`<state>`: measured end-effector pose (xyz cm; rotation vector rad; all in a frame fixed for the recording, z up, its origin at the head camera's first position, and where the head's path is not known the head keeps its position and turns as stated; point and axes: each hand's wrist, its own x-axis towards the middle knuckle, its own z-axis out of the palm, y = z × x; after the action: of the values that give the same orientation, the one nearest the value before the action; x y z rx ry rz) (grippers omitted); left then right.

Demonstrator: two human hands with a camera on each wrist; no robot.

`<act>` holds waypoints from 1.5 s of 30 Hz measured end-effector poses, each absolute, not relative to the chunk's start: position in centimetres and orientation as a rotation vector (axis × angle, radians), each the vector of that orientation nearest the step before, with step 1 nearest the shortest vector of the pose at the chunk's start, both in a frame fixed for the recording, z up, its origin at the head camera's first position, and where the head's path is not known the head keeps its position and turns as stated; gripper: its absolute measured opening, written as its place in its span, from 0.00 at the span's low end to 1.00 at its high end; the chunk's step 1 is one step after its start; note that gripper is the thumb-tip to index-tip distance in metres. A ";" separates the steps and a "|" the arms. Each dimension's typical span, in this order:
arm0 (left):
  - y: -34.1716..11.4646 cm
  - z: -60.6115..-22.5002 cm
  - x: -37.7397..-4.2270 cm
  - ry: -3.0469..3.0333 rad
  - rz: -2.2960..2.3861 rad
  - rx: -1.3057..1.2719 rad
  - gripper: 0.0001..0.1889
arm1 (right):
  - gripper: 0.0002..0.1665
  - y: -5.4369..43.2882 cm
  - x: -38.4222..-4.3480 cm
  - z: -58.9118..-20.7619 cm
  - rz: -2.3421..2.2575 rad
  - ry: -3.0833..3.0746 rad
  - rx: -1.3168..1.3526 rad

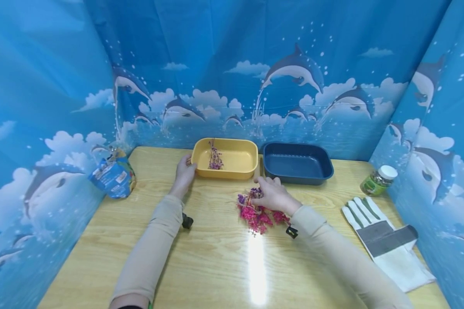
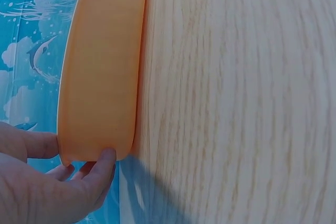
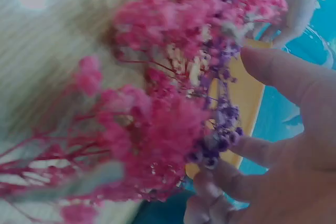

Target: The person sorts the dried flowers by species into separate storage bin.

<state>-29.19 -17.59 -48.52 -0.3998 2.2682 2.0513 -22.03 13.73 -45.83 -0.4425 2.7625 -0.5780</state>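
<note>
At the left end of a yellow container (image 1: 226, 175) is my left hand (image 1: 184, 174). In the left wrist view its fingers (image 2: 100, 174) grip that end, close by the rim. A sprig of dried purple flowers (image 1: 215, 161) lies inside the container, leaning on its back wall. My right hand (image 1: 274, 195) is over a bunch of dried pink flowers (image 1: 255, 219) on the table. Some purple flowers (image 3: 226, 114) are mixed into the bunch. The right thumb and fingers are spread apart around these purple heads, with a gap showing between them.
A navy blue container (image 1: 297, 165) stands right of the yellow one, against the dolphin-printed curtain (image 1: 232, 64). On the wooden table (image 1: 209, 266), a blue bag (image 1: 114, 176) sits far left. A white-lidded jar (image 1: 379, 180) and a white and grey glove (image 1: 386, 244) lie at the right.
</note>
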 end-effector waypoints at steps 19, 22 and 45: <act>-17.5 -48.7 -29.3 2.307 2.033 -0.396 0.31 | 0.47 13.7 -21.3 -46.9 -0.456 2.884 -0.403; -17.5 -48.7 -29.3 2.295 2.041 -0.398 0.31 | 0.44 14.0 -21.4 -46.7 -0.580 2.888 -0.418; -17.5 -48.8 -29.2 2.259 2.093 -0.396 0.31 | 0.13 18.9 -21.8 -43.9 -0.795 2.659 -0.938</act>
<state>-29.24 -17.52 -48.82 -0.3962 2.2591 2.0933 -21.84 18.89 -43.91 -0.9383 2.6589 -0.7953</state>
